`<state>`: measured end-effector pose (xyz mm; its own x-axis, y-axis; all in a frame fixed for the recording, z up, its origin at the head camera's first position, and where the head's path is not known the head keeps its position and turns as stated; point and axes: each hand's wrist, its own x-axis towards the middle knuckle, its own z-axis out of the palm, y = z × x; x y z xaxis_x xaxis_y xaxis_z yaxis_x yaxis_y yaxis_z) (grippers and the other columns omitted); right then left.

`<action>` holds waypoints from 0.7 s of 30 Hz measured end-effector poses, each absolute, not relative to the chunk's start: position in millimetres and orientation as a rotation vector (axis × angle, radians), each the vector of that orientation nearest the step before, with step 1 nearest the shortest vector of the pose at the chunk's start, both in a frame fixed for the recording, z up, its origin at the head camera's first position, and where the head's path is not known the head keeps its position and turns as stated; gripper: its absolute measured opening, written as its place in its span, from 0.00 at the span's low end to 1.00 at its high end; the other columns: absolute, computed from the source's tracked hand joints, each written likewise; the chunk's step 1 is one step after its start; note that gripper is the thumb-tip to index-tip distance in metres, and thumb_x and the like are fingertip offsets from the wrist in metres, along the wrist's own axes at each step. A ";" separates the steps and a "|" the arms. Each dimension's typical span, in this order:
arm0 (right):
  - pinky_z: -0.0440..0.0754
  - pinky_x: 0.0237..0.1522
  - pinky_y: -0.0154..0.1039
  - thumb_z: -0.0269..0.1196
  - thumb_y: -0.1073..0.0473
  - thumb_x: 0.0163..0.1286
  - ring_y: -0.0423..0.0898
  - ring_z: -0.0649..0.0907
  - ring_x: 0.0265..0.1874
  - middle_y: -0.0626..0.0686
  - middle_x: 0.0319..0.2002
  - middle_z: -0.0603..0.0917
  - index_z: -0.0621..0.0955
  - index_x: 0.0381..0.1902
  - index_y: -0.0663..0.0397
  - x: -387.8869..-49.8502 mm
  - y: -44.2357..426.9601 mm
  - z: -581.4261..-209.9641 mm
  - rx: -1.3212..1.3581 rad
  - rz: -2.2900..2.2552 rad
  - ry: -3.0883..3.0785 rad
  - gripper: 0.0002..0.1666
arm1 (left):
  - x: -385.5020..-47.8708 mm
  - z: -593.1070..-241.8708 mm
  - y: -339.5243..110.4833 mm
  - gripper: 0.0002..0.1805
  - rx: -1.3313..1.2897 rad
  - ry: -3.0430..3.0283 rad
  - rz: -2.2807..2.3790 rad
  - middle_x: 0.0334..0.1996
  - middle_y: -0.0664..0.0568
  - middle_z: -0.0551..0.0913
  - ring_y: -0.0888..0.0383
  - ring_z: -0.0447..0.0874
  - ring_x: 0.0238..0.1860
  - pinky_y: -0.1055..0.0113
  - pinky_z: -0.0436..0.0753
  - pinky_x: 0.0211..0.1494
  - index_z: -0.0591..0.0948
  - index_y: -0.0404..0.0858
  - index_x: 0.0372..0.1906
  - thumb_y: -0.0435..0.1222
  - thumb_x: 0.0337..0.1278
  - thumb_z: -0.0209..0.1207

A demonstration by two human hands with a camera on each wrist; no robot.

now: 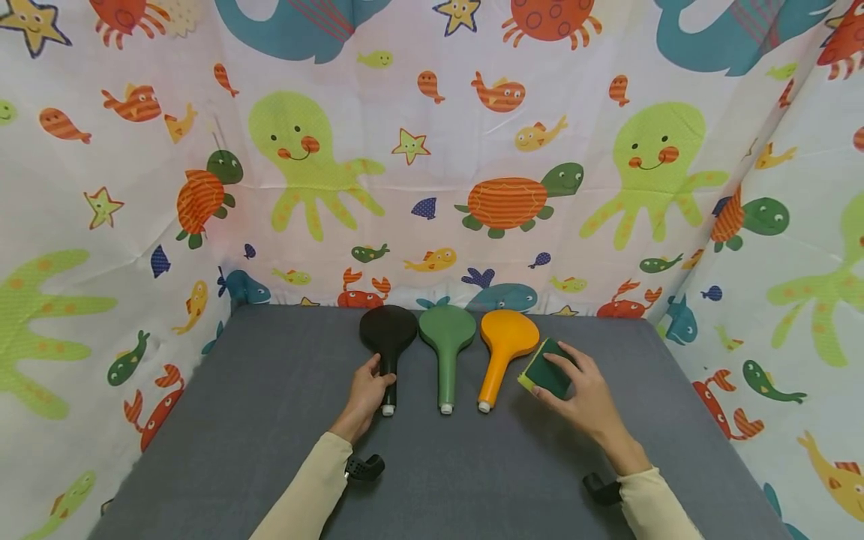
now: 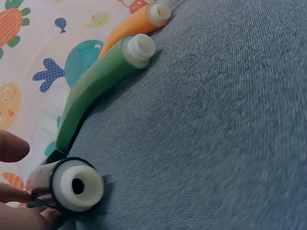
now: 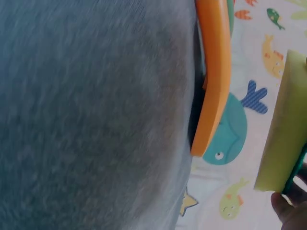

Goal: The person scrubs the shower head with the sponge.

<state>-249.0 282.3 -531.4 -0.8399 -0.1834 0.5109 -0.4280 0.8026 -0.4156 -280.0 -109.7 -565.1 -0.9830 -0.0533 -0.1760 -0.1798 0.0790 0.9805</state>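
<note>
Three shower heads lie in a row on the grey table: a black shower head [image 1: 388,330], a green shower head [image 1: 448,330] and an orange shower head [image 1: 509,335]. Each handle ends in a white connector pointing toward me. My left hand [image 1: 367,394] holds the black one by its handle, thumb and fingers on opposite sides. In the left wrist view, the black one's white connector [image 2: 81,187] shows beside the fingers. A yellow-and-green scouring sponge [image 1: 550,371] is pinched between thumb and fingers of my right hand [image 1: 590,397], above the table just right of the orange shower head.
Behind and beside the grey table [image 1: 459,480] hangs a white cloth [image 1: 378,255] printed with sea animals. Both wrists carry a black strapped device [image 1: 366,468]. The green and orange handles lie side by side, to the right of the black one.
</note>
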 end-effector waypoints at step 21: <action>0.72 0.54 0.66 0.67 0.36 0.60 0.67 0.68 0.61 0.66 0.69 0.66 0.71 0.68 0.52 -263.1 302.2 -545.0 0.217 0.692 -2.825 0.44 | -262.9 -541.7 -128.9 0.26 -0.053 2.827 1.658 0.61 0.37 0.79 0.42 0.79 0.60 0.46 0.77 0.60 0.73 0.37 0.67 0.37 0.66 0.56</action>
<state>-263.1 302.2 -545.0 -0.9640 -0.0893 0.2506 -0.1950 0.8779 -0.4373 -262.9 -128.9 -541.7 -0.9903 -0.0963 0.1007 0.0409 0.4900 0.8708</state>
